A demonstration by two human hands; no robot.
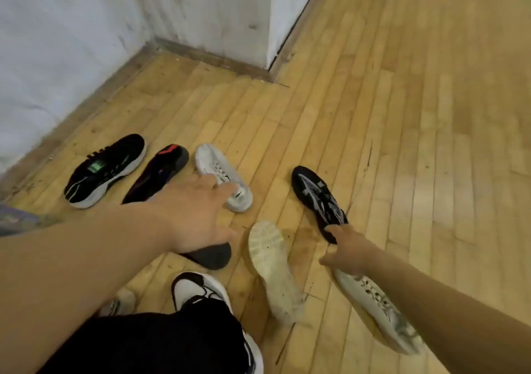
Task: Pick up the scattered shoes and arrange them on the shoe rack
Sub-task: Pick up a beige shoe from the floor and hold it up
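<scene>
Several shoes lie scattered on the wooden floor. My left hand reaches forward with its fingers spread, the fingertips on the heel end of a white sneaker. It holds nothing. My right hand stretches out with index finger and thumb apart, the fingertip at the heel of a black shoe with a white pattern. Under that wrist lies a white patterned shoe. A white shoe rests sole up between my arms. No shoe rack is in view.
A black sneaker with green marks and a black shoe with a red toe lie by the white wall. A dark sole shows under my left hand. My own black-and-white shoe stands below. A wall corner juts out behind.
</scene>
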